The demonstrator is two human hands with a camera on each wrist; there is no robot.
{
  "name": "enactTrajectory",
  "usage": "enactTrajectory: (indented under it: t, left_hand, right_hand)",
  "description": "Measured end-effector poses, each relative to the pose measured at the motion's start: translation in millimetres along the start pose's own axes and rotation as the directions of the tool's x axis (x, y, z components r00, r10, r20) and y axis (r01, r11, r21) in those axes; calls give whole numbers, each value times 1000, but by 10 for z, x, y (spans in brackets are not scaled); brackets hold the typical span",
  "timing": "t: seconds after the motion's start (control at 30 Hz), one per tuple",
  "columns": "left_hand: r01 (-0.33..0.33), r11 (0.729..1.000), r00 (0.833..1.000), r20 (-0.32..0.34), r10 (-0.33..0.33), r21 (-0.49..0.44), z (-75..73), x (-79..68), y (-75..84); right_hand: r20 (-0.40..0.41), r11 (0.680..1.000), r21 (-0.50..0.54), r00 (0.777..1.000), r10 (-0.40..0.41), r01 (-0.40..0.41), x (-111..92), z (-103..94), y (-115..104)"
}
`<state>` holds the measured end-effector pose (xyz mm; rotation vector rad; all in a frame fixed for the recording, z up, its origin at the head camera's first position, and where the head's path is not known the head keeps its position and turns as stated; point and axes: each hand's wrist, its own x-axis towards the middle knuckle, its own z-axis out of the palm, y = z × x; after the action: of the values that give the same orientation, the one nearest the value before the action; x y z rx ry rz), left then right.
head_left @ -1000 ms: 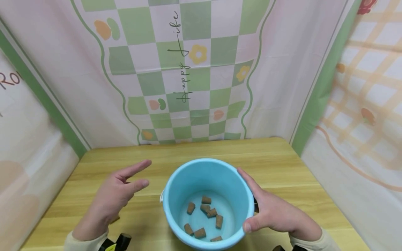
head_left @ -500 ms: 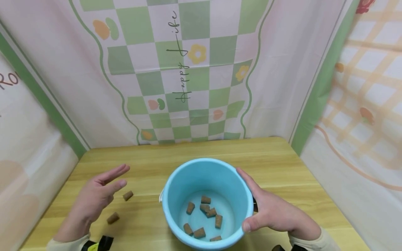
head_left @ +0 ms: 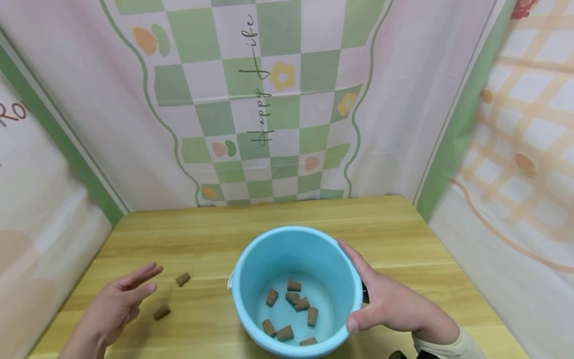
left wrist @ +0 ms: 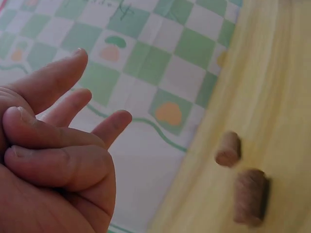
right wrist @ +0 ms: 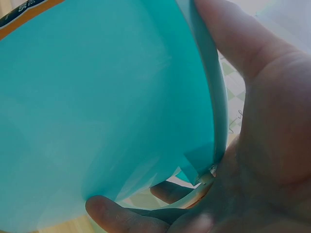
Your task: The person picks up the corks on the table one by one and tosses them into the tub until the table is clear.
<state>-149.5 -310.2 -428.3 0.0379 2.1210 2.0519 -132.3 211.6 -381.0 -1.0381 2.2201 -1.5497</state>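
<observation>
A light blue bucket (head_left: 293, 252) stands upright at the front middle of the table. Several brown corks (head_left: 312, 316) lie scattered on its bottom. My right hand (head_left: 392, 301) grips the bucket's right side, thumb over the near rim; the right wrist view shows fingertips (right wrist: 104, 211) against the outer wall. On the left, my left hand (head_left: 112, 310) hovers with nothing in its grasp, some fingers stretched and others bent in the left wrist view. Just right of that hand, one cork (head_left: 183, 279) lies on the table, and a second cork (head_left: 162, 312) lies nearer the front.
The wooden table (head_left: 215, 224) ends at a checked cloth backdrop (head_left: 278, 124). Printed cloth sheets (head_left: 506, 199) hang along both sides. A white handle joint (head_left: 230, 280) sticks out at the bucket's left side.
My left hand has moved left and toward the table's front, away from the bucket, uncovering the two table corks. My right hand and the bucket have stayed put.
</observation>
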Motion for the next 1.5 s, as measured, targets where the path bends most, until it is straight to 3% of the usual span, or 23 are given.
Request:
enactTrajectory:
  t: [0.3, 0.47, 0.63, 0.77, 0.87, 1.07, 1.33, 1.5]
  left_hand:
    - [144, 988, 989, 29, -143, -57, -176, -88, -329]
    - [237, 965, 971, -11, -237, 110, -231, -97, -444]
    - [259, 931, 965, -39, -258, 257, -241, -100, -527]
    - [285, 934, 958, -29, -286, 217, -231, -104, -570]
    - [311, 940, 949, 6, -315, 137, -242, -110, -582]
    - [311, 946, 948, 39, -315, 90, -240, -111, -608]
    - [343, 932, 938, -83, -335, 118, -142, -67, -617]
    - [334, 887, 942, -154, -300, 318, -123, -34, -614]
  right_hand:
    - [12, 999, 31, 1000, -16, 16, 10, 4, -1]
    - [14, 999, 31, 1000, -17, 17, 10, 5, -2]
    - [16, 999, 38, 1000, -14, 14, 10, 9, -5]
    - [6, 1000, 12, 1000, 1, -1, -3, 8, -2]
    - [2, 1000, -11, 1000, 4, -4, -9, 4, 1]
    - [-1, 999, -35, 1000, 4, -4, -21, -7, 3]
    - [4, 1000, -13, 1000, 0, 0, -19, 2, 13]
    - [-1, 1000, -7, 1000, 0, 0, -16, 2, 16]
